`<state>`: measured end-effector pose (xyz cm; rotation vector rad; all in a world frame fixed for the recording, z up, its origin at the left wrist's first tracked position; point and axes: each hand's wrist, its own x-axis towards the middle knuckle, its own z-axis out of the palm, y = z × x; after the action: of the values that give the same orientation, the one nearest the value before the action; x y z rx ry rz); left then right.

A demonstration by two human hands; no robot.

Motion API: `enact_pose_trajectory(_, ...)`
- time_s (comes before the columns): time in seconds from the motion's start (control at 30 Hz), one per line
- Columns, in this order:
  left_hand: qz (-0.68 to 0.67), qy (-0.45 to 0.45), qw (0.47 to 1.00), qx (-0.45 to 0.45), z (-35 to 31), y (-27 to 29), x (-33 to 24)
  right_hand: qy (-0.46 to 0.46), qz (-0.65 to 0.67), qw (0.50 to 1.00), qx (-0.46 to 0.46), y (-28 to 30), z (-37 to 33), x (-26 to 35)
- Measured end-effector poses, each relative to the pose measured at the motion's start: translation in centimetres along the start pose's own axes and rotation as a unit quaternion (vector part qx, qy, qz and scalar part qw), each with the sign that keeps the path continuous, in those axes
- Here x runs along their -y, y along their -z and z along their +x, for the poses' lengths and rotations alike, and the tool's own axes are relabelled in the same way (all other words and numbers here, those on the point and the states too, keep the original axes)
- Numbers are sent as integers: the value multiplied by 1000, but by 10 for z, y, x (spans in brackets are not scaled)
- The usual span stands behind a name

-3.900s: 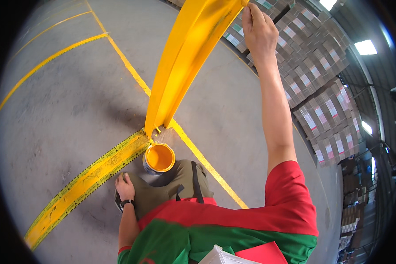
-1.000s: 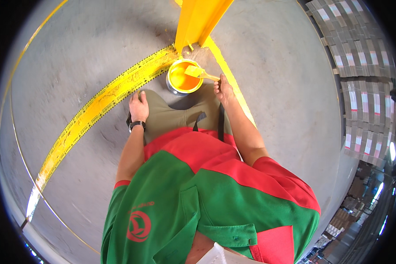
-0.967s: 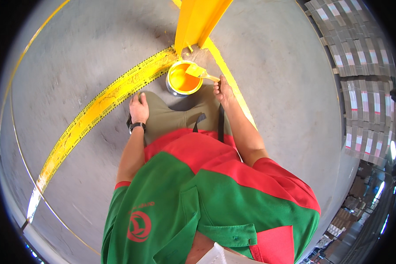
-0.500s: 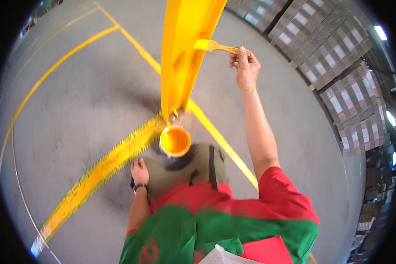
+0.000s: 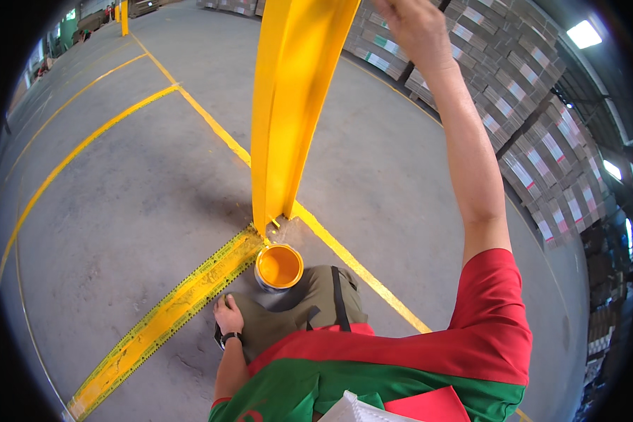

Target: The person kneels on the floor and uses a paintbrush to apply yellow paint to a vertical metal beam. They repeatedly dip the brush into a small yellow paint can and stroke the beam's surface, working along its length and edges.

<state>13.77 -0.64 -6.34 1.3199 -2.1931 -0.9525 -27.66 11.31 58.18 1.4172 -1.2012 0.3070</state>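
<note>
My right hand [image 5: 418, 32] is raised at the top edge, right of a tall yellow steel column [image 5: 288, 105]. Its fingers are curled; the paintbrush seen in it half a second ago now lies beyond the frame. My left hand [image 5: 228, 314] lies on my knee [image 5: 257, 323], fingers laid over the olive trousers, holding nothing. An open paint can [image 5: 279, 267] with yellow-orange paint on its inside stands on the floor between the column's foot and my knees.
A broad yellow floor stripe edged with patterned tape [image 5: 165, 316] runs from the column's foot to the lower left. Thinner yellow lines [image 5: 359, 267] cross the grey floor [image 5: 133, 204]. Stacked bundles of flat cardboard [image 5: 513, 84] stand at the right. Another yellow post [image 5: 124, 17] is far left.
My right hand has gone up to the top edge, taking the brush out of view from beside the column. The view has tilted upward. My left hand stays on the knee.
</note>
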Motion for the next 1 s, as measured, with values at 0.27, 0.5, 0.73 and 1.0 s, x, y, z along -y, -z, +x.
enact_pose_trajectory(0.27,-4,-6,1000,-15,-1,-2,1,28,51,977,205,-18,-82,64)
enact_pose_trajectory(0.5,-7,-6,1000,-15,0,-5,6,-156,62,983,79,-17,8,-3)
enact_pose_trajectory(0.73,-10,-11,1000,-16,2,-7,11,-40,-64,997,2,-2,49,-38)
enact_pose_trajectory(1.0,-11,-10,1000,-20,0,-6,8,162,-166,956,178,-1,10,-19)
